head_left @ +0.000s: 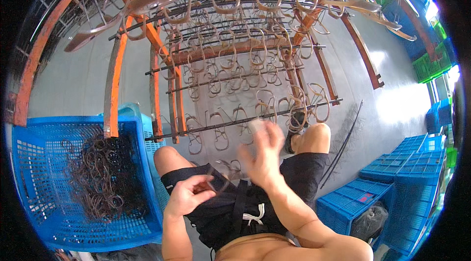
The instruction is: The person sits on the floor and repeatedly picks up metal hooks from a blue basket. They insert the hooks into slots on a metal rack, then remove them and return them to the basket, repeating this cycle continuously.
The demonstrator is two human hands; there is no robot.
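Note:
My left hand (189, 195) is closed in a pinch on a dark eyeglass frame (217, 182), held over my lap. My right hand (265, 150) is raised to the right of that frame and smeared by motion. At its fingertips there is something pale (256, 125), too blurred to name. Just beyond my hands, several brownish eyeglass frames (221, 139) hang from the lowest black rod (230, 122) of a rack. More frames hang in rows on the rods above it.
Orange rack posts (113, 79) rise ahead. On the left, a blue plastic basket (59, 119) holds a tangled heap of dark eyeglass parts (105, 177). Stacked blue crates (392, 168) stand at right, near a black plastic bag (370, 219). A dark rod (342, 145) lies on the grey floor.

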